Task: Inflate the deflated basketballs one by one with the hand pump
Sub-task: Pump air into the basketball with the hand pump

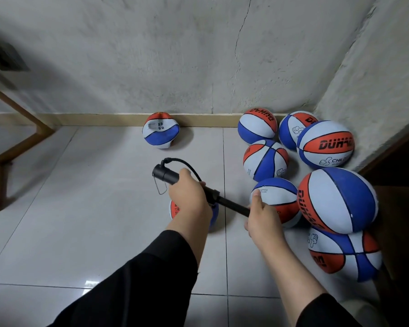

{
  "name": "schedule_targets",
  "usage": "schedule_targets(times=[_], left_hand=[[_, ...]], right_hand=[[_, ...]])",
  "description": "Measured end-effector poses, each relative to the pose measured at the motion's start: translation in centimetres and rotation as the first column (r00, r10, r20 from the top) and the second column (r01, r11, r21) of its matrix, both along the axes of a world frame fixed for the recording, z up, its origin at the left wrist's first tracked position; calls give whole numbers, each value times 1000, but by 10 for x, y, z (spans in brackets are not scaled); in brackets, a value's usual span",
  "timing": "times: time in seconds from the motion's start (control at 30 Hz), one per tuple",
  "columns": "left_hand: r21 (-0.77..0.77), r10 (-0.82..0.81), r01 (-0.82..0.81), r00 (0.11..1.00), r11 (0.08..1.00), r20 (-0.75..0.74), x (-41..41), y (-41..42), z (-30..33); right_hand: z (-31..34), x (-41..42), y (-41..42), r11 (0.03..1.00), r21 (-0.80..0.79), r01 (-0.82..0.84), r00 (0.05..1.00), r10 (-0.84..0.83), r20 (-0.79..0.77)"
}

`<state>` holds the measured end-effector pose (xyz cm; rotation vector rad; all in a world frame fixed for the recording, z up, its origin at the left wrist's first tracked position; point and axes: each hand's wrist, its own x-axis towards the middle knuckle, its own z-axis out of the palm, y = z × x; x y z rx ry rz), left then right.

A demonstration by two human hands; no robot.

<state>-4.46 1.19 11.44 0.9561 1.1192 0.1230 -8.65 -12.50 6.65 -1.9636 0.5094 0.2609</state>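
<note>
My left hand [190,197] grips the barrel of a black hand pump [165,176] held above the floor, its thin hose looping from the far end back toward my hand. My right hand [261,218] grips the handle end, with the piston rod [234,206] drawn out between the hands. Under my left hand lies a red, white and blue basketball [213,215], mostly hidden. A collapsed, deflated basketball [160,131] leans against the baseboard. Several round basketballs [338,199] are piled at the right, in the corner.
The floor is glossy white tile [92,208]. A rough grey wall [175,55] rises behind, with a second wall at the right. A wooden frame [14,147] stands at the left, and dark wooden furniture [401,180] closes off the right edge.
</note>
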Motion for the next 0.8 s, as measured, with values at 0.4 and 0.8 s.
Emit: schedule_targets(times=[0.4, 0.8], left_hand=[[37, -58, 57, 998, 998, 17, -13, -30, 6], [3, -59, 59, 998, 998, -9, -9, -30, -3]], right_hand=[[10, -1, 20, 995, 94, 28, 1000, -28, -3], [19, 0, 11, 999, -29, -14, 999, 15, 43]])
